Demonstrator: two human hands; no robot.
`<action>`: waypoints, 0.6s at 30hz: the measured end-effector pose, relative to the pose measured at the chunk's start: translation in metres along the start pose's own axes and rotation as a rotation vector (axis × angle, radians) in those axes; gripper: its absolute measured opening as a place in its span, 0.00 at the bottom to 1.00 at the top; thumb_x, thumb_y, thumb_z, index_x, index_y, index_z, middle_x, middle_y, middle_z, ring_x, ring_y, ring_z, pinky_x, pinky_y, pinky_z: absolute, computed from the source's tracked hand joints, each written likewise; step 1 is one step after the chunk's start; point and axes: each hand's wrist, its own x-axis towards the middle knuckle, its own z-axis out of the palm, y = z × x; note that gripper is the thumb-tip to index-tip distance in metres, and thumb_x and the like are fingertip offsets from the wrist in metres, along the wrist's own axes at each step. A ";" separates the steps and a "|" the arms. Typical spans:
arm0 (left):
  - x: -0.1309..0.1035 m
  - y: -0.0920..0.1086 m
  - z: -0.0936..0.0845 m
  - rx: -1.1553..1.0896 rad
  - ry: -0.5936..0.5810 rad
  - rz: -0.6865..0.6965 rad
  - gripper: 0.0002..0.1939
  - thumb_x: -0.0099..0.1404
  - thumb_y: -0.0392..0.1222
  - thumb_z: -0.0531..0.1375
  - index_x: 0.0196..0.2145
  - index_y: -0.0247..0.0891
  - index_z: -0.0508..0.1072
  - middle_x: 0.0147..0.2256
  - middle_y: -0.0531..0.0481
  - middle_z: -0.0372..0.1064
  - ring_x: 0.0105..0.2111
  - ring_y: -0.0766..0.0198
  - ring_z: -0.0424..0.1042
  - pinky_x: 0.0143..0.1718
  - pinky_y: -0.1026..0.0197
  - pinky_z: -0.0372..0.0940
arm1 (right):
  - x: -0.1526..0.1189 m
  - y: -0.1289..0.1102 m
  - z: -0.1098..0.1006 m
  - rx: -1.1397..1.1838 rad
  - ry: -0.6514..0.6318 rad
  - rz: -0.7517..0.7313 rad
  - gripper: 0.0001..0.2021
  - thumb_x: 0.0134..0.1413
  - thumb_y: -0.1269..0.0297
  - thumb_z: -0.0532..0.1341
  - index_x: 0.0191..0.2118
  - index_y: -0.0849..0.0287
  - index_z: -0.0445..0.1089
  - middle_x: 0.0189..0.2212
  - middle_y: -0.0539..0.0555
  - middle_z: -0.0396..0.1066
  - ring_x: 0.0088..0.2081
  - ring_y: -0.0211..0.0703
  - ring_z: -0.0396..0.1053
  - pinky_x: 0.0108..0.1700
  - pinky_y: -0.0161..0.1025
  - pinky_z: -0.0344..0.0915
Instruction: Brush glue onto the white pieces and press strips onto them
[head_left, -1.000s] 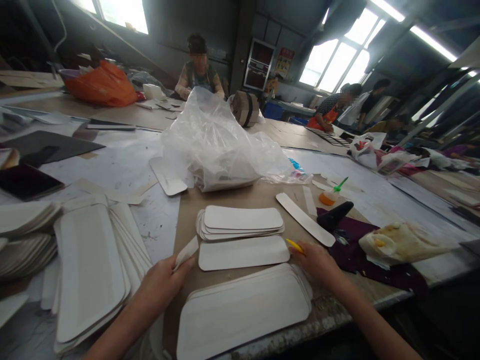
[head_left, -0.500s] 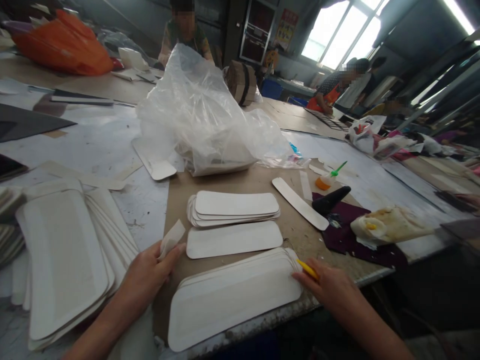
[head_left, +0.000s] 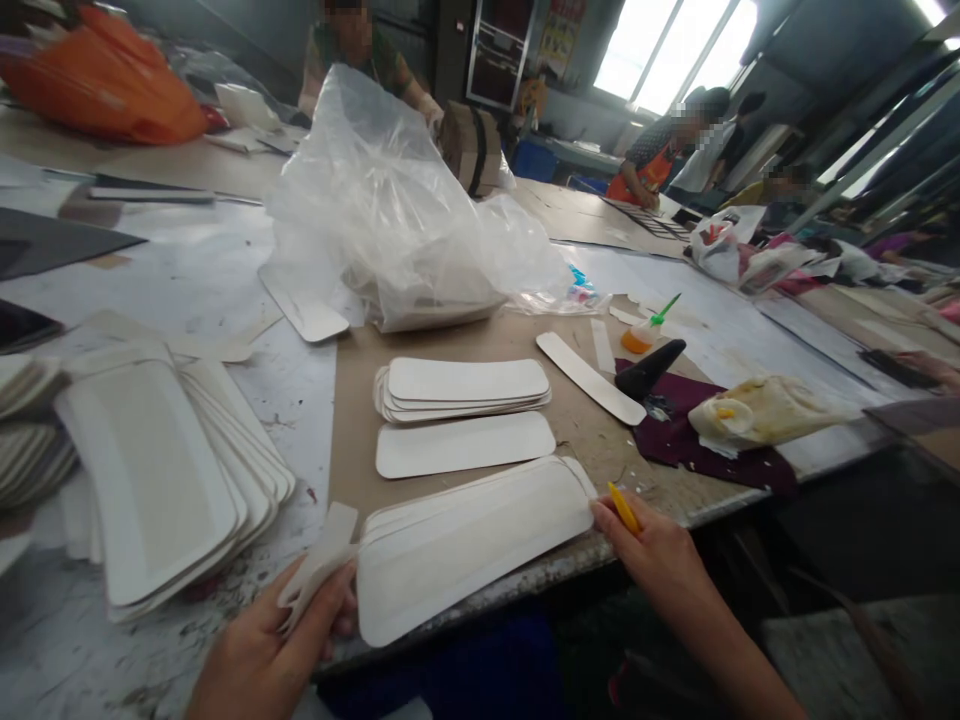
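The left hand (head_left: 262, 655) pinches a crumpled white paper strip (head_left: 319, 565) and the right hand (head_left: 660, 560), fingers curled around a yellow pen (head_left: 624, 508), steadies the near stack of long rounded white card panels (head_left: 472, 545) at the brown worktable's (head_left: 450, 345) edge. Squaring seems underway; lifting the stack needs both ends. Clear plastic bag (head_left: 405, 220) sits behind; other people work under bright windows.

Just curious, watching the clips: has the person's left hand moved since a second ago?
Yes. The left hand, pinching a paper strip, has pulled back from beside the single white piece to the near end of the front stack.
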 end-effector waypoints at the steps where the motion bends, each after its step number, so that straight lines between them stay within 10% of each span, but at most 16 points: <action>1: -0.001 0.001 0.000 -0.030 -0.009 0.013 0.20 0.49 0.62 0.58 0.20 0.42 0.69 0.16 0.56 0.64 0.19 0.63 0.62 0.24 0.66 0.59 | -0.001 -0.001 -0.001 0.044 0.022 0.013 0.15 0.53 0.50 0.50 0.30 0.55 0.65 0.20 0.50 0.67 0.24 0.42 0.65 0.29 0.37 0.59; 14: 0.001 -0.003 0.001 -0.233 -0.079 0.037 0.19 0.53 0.58 0.58 0.23 0.37 0.69 0.19 0.53 0.65 0.19 0.65 0.64 0.22 0.64 0.61 | 0.018 0.002 -0.014 0.624 -0.397 0.321 0.21 0.42 0.43 0.61 0.25 0.58 0.59 0.09 0.41 0.52 0.13 0.28 0.46 0.16 0.28 0.42; 18: 0.010 0.004 -0.002 -0.262 -0.036 0.018 0.20 0.53 0.58 0.58 0.25 0.36 0.71 0.19 0.53 0.66 0.19 0.65 0.63 0.22 0.65 0.60 | 0.025 0.017 -0.036 0.829 -0.327 0.382 0.22 0.41 0.45 0.63 0.23 0.58 0.56 0.11 0.41 0.51 0.14 0.27 0.45 0.16 0.27 0.42</action>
